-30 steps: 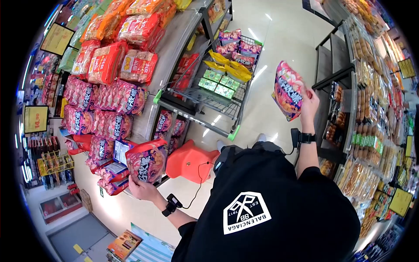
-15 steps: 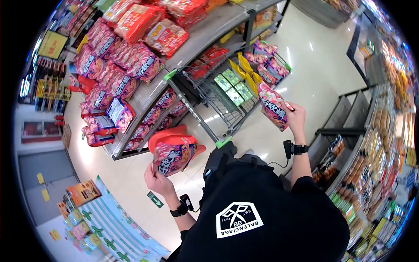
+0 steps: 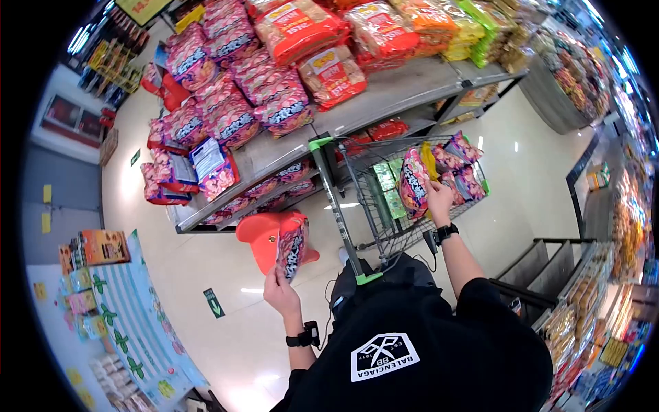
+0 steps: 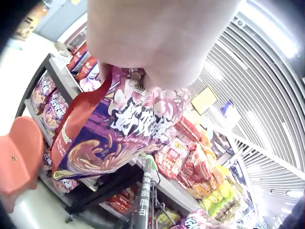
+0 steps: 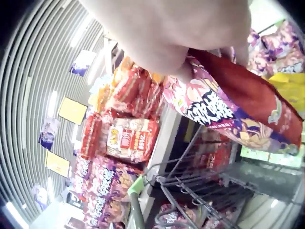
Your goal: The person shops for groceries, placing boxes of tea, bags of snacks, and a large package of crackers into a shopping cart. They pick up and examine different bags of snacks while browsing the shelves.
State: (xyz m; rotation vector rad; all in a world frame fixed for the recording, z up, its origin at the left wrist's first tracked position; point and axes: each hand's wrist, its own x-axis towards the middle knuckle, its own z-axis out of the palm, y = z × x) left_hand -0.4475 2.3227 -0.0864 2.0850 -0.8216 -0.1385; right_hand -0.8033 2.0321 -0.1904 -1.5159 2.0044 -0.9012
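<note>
My left hand [image 3: 281,294] pinches the top edge of a pink and purple snack bag [image 3: 294,246], which hangs in front of a red stool [image 3: 259,240]. In the left wrist view the printed front of this bag [image 4: 124,131] faces the camera. My right hand [image 3: 441,200] grips a second snack bag [image 3: 413,184] of the same kind by its upper edge, over the shopping cart [image 3: 405,237]. Inside the cart are green boxes [image 3: 388,187], yellow bags [image 3: 428,161] and several more pink bags [image 3: 449,156]. The right wrist view shows the red side of the held bag [image 5: 243,86].
Left of the cart stands a shelf [image 3: 384,103] stacked with pink snack bags [image 3: 226,113] and red noodle packs [image 3: 295,31]. The cart handle [image 3: 336,206] lies between my arms. Another rack [image 3: 542,268] stands to the right, a striped display [image 3: 130,309] to the left.
The view has turned toward the cart. My right hand has brought its bag from beside the cart to over the basket. My left hand has carried its bag away from the shelf stack.
</note>
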